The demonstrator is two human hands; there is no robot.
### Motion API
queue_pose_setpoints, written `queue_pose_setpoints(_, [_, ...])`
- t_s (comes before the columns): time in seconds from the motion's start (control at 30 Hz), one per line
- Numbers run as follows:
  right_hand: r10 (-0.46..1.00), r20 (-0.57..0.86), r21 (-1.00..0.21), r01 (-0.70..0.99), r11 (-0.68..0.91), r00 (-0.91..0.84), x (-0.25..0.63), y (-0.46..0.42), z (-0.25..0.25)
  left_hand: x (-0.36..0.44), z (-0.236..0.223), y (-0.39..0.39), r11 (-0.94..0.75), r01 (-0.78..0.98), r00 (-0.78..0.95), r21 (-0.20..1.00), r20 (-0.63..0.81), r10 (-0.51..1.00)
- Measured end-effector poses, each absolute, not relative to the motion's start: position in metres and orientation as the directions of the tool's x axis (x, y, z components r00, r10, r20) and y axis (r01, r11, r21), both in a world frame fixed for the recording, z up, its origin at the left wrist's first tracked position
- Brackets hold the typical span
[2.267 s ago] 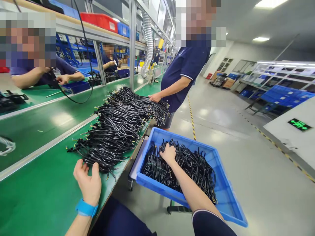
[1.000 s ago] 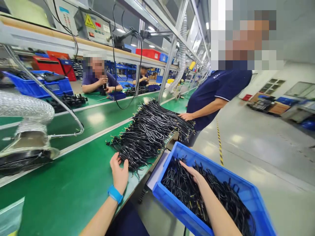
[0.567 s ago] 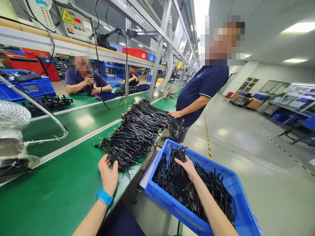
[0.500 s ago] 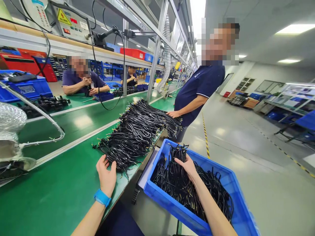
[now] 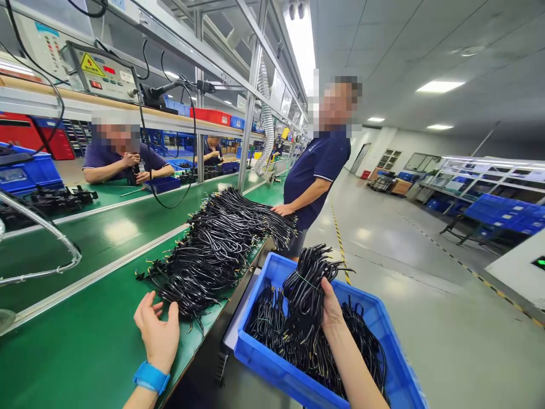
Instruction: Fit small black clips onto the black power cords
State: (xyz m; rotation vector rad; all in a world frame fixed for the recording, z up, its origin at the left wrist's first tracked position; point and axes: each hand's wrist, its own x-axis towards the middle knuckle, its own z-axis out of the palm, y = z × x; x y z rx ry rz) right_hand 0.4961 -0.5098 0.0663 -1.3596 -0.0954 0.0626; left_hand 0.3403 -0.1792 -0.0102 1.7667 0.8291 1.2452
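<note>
Cable pile lay on green bench, co-worker's hand at far end | left hand: fingers half-open, held nothing, near pile | right hand: fingers closed around tied cable bundle, raised higher over blue crate than earlier

Right grip raised, cable bundle lifted higher over blue crate

Grey metal control box with yellow warning triangle, red rectangular plastic bin on wood-edged shelf, silver ribbed duct hanging beyond, yellow-and-black striped floor tape.
</note>
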Motion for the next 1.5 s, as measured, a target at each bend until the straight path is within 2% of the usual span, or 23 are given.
queue_pose_setpoints(0.17, [0.138, 0.028, -0.97, -0.006, 0.242, 0.99, 0.482, -0.491, 0.078, 0.339, -0.001, -0.187, -0.591, 0.02, 0.248, 0.806, 0.569, 0.784])
queue_pose_setpoints(0.27, [0.237, 0.024, -0.916, -0.073, 0.393, 0.971, 0.472, -0.476, 0.089, 0.339, 0.001, -0.189, -0.623, 0.016, 0.243, 0.782, 0.601, 0.761])
queue_pose_setpoints(0.37, [0.295, 0.005, -0.783, -0.18, 0.596, 0.956, 0.465, -0.461, 0.1, 0.337, 0.003, -0.191, -0.637, 0.019, 0.245, 0.771, 0.614, 0.75])
queue_pose_setpoints(0.47, [0.241, -0.015, -0.681, -0.186, 0.709, 0.97, 0.466, -0.443, 0.109, 0.336, 0.005, -0.192, -0.626, 0.003, 0.262, 0.78, 0.604, 0.753])
queue_pose_setpoints(0.6, [0.148, -0.002, -0.671, -0.111, 0.733, 0.989, 0.469, -0.42, 0.118, 0.336, 0.007, -0.191, -0.605, -0.019, 0.274, 0.796, 0.586, 0.762])
queue_pose_setpoints(0.73, [0.128, 0.032, -0.701, -0.069, 0.71, 0.991, 0.462, -0.406, 0.124, 0.332, 0.026, -0.191, -0.501, -0.072, 0.297, 0.862, 0.498, 0.815])
queue_pose_setpoints(0.83, [0.132, 0.028, -0.748, -0.067, 0.66, 0.991, 0.445, -0.393, 0.123, 0.318, 0.064, -0.202, -0.398, -0.189, 0.408, 0.898, 0.44, 0.8])
queue_pose_setpoints(0.9, [0.17, -0.013, -0.786, -0.115, 0.607, 0.985, 0.429, -0.38, 0.12, 0.304, 0.094, -0.216, -0.404, -0.259, 0.58, 0.877, 0.476, 0.662])
queue_pose_setpoints(1.0, [0.302, -0.07, -0.838, -0.22, 0.499, 0.951, 0.402, -0.356, 0.116, 0.288, 0.128, -0.236, -0.549, -0.282, 0.779, 0.786, 0.522, 0.348])
queue_pose_setpoints(1.07, [0.403, -0.089, -0.859, -0.274, 0.431, 0.911, 0.385, -0.337, 0.117, 0.28, 0.137, -0.24, -0.584, -0.242, 0.819, 0.775, 0.486, 0.305])
queue_pose_setpoints(1.13, [0.504, -0.087, -0.859, -0.322, 0.399, 0.859, 0.372, -0.317, 0.121, 0.271, 0.138, -0.234, -0.553, -0.176, 0.806, 0.815, 0.442, 0.395])
queue_pose_setpoints(1.2, [0.633, -0.028, -0.847, -0.354, 0.396, 0.774, 0.364, -0.298, 0.127, 0.261, 0.138, -0.219, -0.47, -0.123, 0.761, 0.874, 0.387, 0.521])
queue_pose_setpoints(1.33, [0.877, 0.114, -0.866, -0.385, 0.318, 0.467, 0.361, -0.27, 0.137, 0.236, 0.15, -0.172, -0.3, -0.016, 0.668, 0.954, 0.234, 0.706])
queue_pose_setpoints(1.43, [0.943, 0.065, -0.911, -0.365, 0.19, 0.327, 0.368, -0.275, 0.133, 0.217, 0.163, -0.133, -0.371, 0.094, 0.637, 0.924, 0.231, 0.736])
queue_pose_setpoints(1.5, [0.963, 0.024, -0.94, -0.322, 0.112, 0.267, 0.375, -0.291, 0.124, 0.209, 0.163, -0.105, -0.504, 0.263, 0.612, 0.823, 0.261, 0.746])
